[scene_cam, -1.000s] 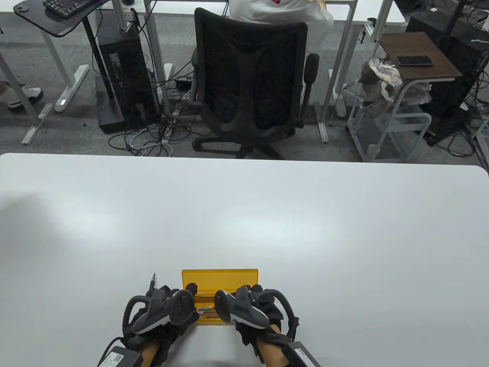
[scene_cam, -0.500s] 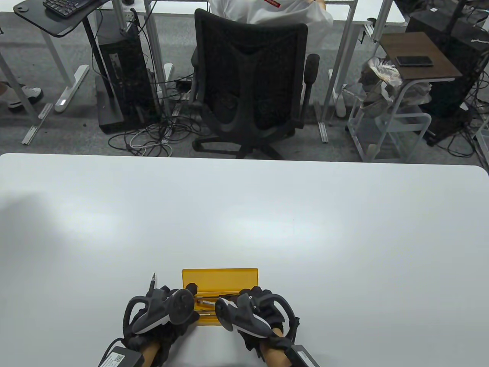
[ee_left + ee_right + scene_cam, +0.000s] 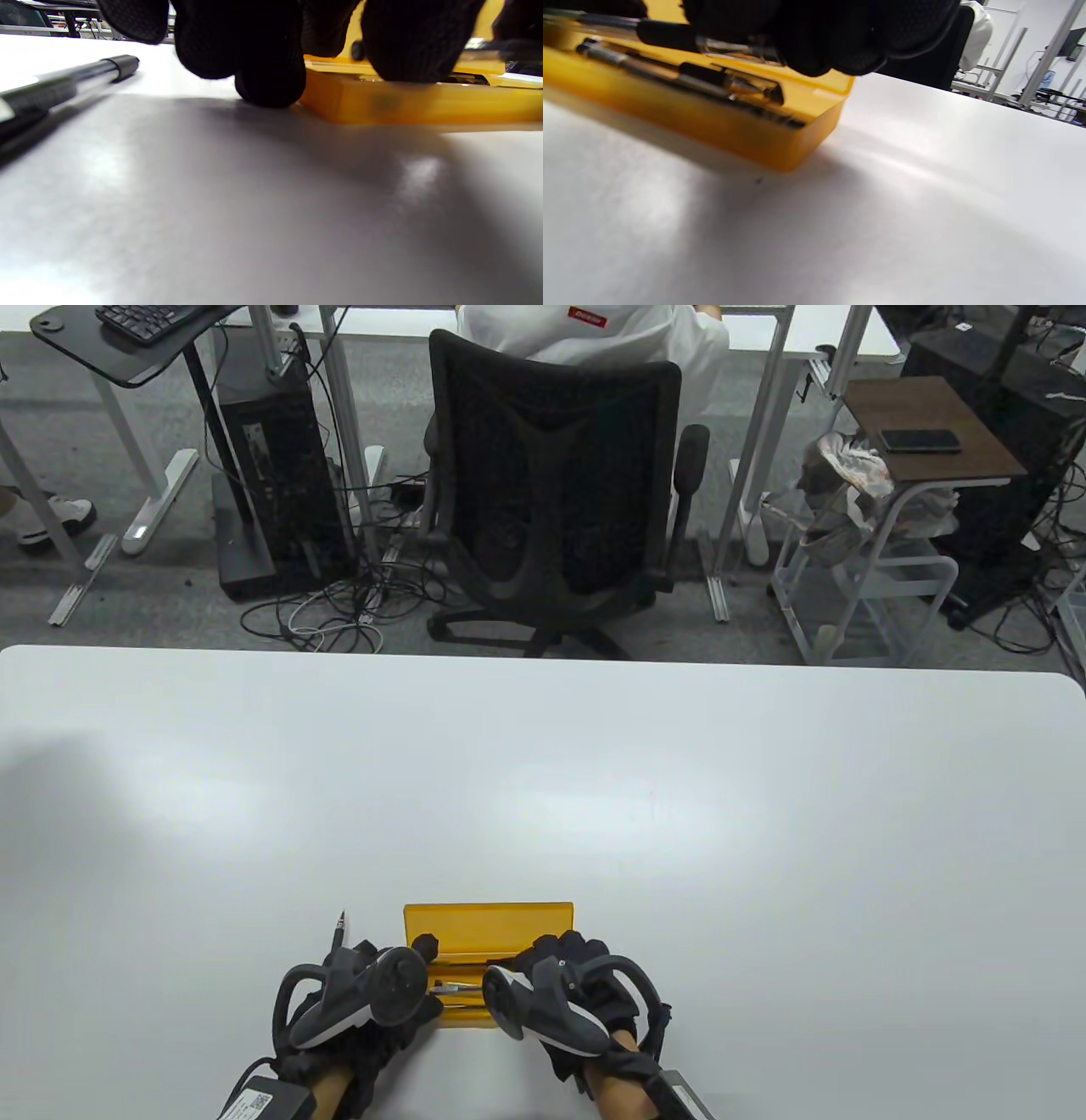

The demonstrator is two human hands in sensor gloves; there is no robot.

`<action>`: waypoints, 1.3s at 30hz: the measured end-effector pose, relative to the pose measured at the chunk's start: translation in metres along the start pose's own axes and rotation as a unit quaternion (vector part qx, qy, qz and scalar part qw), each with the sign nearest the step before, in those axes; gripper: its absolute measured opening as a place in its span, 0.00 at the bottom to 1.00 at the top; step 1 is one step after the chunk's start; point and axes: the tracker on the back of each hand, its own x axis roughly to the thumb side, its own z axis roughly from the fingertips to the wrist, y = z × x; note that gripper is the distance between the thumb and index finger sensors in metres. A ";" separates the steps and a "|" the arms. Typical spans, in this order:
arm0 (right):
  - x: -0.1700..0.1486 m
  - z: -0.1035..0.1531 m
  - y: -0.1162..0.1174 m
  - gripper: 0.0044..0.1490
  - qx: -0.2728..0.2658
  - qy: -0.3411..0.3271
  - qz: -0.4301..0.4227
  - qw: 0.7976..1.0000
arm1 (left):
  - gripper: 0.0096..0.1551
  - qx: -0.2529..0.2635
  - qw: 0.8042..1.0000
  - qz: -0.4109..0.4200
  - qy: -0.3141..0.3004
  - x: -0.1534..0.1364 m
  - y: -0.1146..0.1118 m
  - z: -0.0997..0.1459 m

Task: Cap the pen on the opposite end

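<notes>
This looks like an office or a computer lab. A big white bench fills the front. At 12 o'clock a person in a white shirt sits on a black office chair. At 11 o'clock a black computer tower stands on the gray carpet, with tangled cables beside it and a keyboard on a stand. At 2 o'clock a phone lies on a small brown table.

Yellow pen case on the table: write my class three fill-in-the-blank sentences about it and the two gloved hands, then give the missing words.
1. The open pen case is coloured ____.
2. A loose pen lies on the table on the ____ side of the case.
3. The right hand grips a pen over the case, while the ____ hand rests on the case's end.

Missing words: yellow; left; left
</notes>
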 end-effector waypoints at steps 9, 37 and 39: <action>-0.054 0.016 -0.033 0.26 -0.032 0.061 -0.300 0.952 | 0.32 0.088 0.992 0.089 -0.027 -0.011 0.035 0.022; -0.050 0.018 -0.033 0.29 0.003 0.017 -0.504 0.864 | 0.32 0.330 0.768 0.548 0.024 -0.084 0.051 0.064; -0.053 0.017 -0.031 0.29 -0.018 0.036 -0.523 0.851 | 0.32 0.328 0.779 0.534 0.013 -0.082 0.053 0.065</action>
